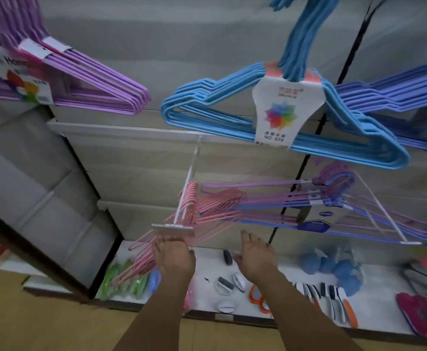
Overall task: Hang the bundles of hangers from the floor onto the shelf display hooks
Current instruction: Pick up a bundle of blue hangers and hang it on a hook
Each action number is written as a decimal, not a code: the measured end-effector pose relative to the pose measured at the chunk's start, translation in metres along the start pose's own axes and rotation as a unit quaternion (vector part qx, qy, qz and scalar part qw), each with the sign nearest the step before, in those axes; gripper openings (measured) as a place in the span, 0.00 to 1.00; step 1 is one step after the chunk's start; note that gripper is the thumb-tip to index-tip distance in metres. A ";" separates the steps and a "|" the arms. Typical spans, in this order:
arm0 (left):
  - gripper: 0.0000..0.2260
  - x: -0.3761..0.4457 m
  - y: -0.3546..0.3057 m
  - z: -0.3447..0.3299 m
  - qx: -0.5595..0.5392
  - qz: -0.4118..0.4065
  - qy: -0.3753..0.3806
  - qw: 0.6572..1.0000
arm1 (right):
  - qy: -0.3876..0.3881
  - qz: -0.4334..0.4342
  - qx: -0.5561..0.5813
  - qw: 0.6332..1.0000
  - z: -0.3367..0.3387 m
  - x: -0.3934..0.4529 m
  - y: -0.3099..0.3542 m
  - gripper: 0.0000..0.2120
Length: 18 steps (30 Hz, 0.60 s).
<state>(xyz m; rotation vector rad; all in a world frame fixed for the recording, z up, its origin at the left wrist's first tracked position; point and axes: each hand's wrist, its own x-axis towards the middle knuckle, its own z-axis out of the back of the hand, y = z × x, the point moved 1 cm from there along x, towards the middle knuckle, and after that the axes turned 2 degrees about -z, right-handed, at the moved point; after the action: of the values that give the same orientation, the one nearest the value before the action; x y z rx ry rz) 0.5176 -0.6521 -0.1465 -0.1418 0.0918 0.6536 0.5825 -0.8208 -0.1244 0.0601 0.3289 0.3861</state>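
A purple hanger bundle (85, 79) hung at upper left. The left hand (174, 257) reached under the hook's front plate (173, 229), its grip impossible to tell, beside the pink hanger bundle (192, 203) hanging on the display hook (189, 178). The right hand (256, 254) hovered released, fingers straight. Blue hangers (283, 122) hung above

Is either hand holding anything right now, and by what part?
Left hand is at the pink hangers, just below the hook's end plate; its fingers are hidden, so a hold cannot be told. Right hand is open, holding nothing.
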 end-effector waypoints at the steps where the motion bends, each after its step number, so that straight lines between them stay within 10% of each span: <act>1: 0.23 0.007 0.002 -0.002 -0.001 -0.013 0.010 1.000 | 0.000 0.002 -0.001 1.000 0.001 0.004 0.007 0.34; 18: 0.35 0.086 0.002 -0.033 -0.014 -0.089 0.087 0.992 | 0.004 0.068 0.016 0.998 0.000 0.083 0.056 0.46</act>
<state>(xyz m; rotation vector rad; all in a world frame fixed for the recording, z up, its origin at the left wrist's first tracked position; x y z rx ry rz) 0.5831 -0.6049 -0.1906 -0.2319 0.2354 0.4628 0.6354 -0.7373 -0.1426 0.1124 0.3396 0.5155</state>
